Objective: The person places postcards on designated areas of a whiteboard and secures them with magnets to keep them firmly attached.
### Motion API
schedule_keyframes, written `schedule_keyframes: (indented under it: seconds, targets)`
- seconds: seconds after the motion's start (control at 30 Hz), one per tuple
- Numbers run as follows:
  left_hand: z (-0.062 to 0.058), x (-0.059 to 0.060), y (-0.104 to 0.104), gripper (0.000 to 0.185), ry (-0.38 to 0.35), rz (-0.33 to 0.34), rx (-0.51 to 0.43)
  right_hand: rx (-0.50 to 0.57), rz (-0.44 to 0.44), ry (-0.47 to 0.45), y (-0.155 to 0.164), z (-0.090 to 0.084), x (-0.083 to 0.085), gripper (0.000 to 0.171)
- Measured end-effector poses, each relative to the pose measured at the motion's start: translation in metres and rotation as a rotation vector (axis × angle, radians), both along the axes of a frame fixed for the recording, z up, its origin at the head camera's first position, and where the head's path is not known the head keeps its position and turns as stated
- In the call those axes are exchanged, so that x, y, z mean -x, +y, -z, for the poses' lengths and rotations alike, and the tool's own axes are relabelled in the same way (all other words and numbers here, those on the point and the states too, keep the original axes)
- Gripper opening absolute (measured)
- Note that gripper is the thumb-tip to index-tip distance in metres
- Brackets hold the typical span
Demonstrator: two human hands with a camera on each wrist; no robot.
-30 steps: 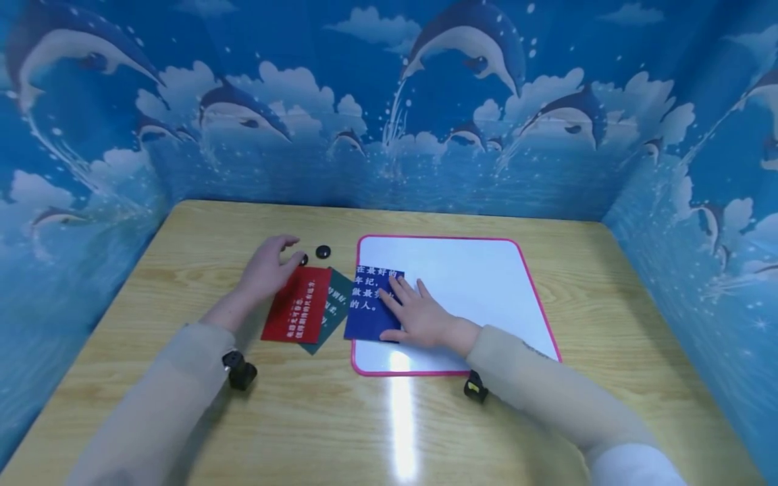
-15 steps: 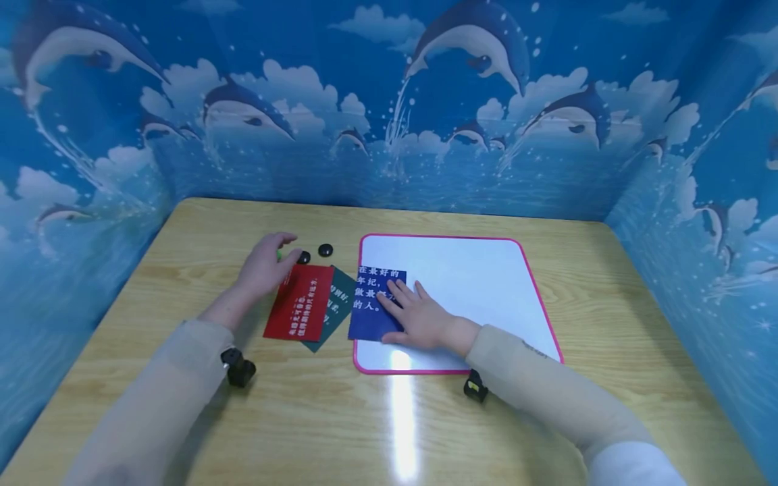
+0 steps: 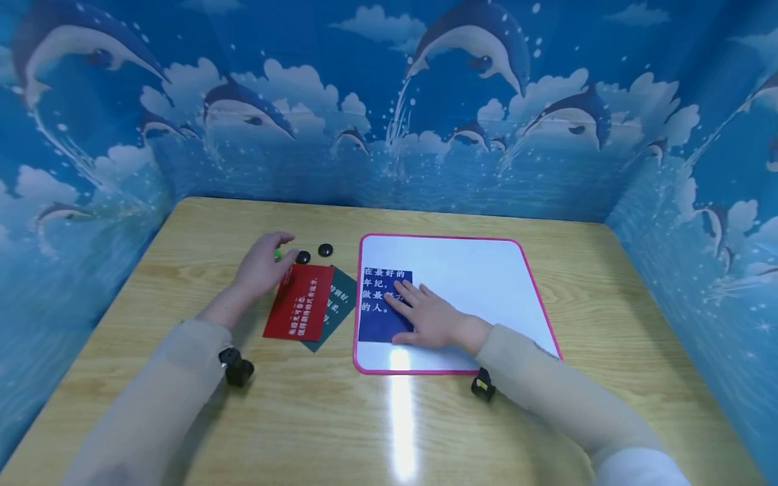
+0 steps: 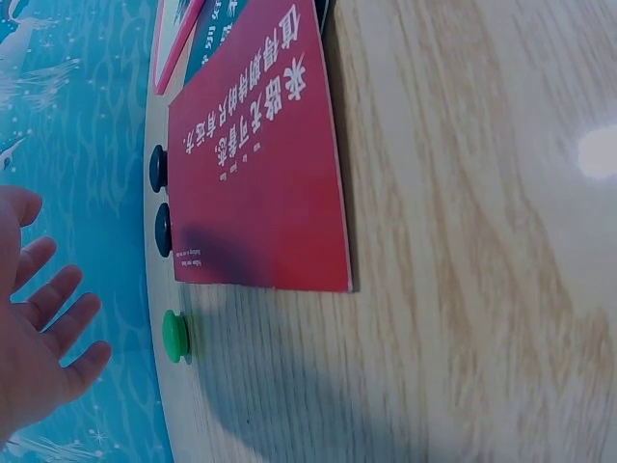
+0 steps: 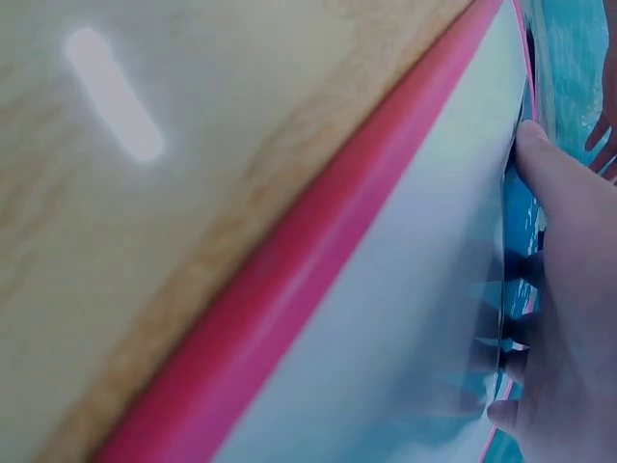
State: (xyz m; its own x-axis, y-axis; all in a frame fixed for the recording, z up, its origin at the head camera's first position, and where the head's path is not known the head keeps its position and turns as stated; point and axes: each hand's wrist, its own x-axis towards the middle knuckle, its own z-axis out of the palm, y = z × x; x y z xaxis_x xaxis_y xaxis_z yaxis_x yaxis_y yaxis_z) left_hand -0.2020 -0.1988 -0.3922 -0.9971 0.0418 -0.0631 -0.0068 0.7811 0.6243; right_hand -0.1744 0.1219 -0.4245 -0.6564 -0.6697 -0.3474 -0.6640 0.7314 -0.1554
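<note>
The right hand [image 3: 433,322], fingers spread, rests on a rectangular blue card [image 3: 378,327] on the glossy pink-rimmed whiteboard [image 3: 471,266]. The left hand [image 3: 263,264], fingers apart and holding nothing, hovers near a round green button [image 4: 174,336], black discs [image 3: 325,250] and a red card [image 3: 304,287] on the wood-grained tabletop [image 3: 304,418].

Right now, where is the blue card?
In the head view, the blue card lies on the left part of the whiteboard, partly beneath the right hand, just right of the green card.
</note>
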Motion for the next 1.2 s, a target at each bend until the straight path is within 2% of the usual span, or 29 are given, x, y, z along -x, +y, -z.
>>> schedule_keyframes:
  seconds: [0.27,0.6,0.87,1.03,1.2]
  targets:
    - [0.002,0.004,-0.007,0.049,0.024,-0.017,0.064,0.079,0.026,0.039,0.007,-0.006,-0.001,0.082]
    - [0.007,0.011,-0.027,0.049,0.028,-0.012,0.163,0.024,0.013,0.048,0.015,-0.001,-0.008,0.084]
    - [0.010,0.016,-0.035,0.052,-0.057,0.011,0.304,-0.003,0.033,0.030,0.017,-0.002,-0.007,0.084]
    - [0.013,0.020,-0.034,0.055,-0.119,0.020,0.343,-0.002,0.038,0.019,0.020,-0.002,-0.007,0.084]
    - [0.017,0.025,-0.033,0.055,-0.144,0.033,0.392,0.009,0.050,0.011,0.022,-0.003,-0.009,0.083]
